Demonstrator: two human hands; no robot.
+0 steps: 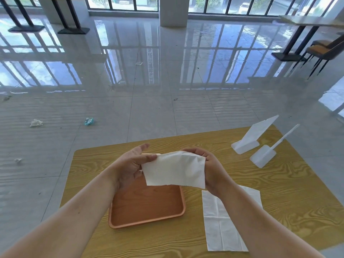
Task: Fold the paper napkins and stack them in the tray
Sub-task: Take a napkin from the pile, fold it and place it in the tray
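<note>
I hold a folded white paper napkin (176, 169) in the air above the far edge of the orange tray (147, 219). My left hand (130, 164) pinches its left edge with thumb and fingers. My right hand (210, 168) grips its right edge from behind. The tray sits on the wooden table (279, 192) and its visible floor holds nothing. A second white napkin (221, 228) lies unfolded and flat on the table to the right of the tray, partly under my right forearm.
Two clear plastic sign stands (249, 138) (264, 155) sit at the table's far right corner. Beyond the table is a glossy tiled floor with scraps of crumpled paper (36, 123). Other tables and chairs (323, 49) stand far off.
</note>
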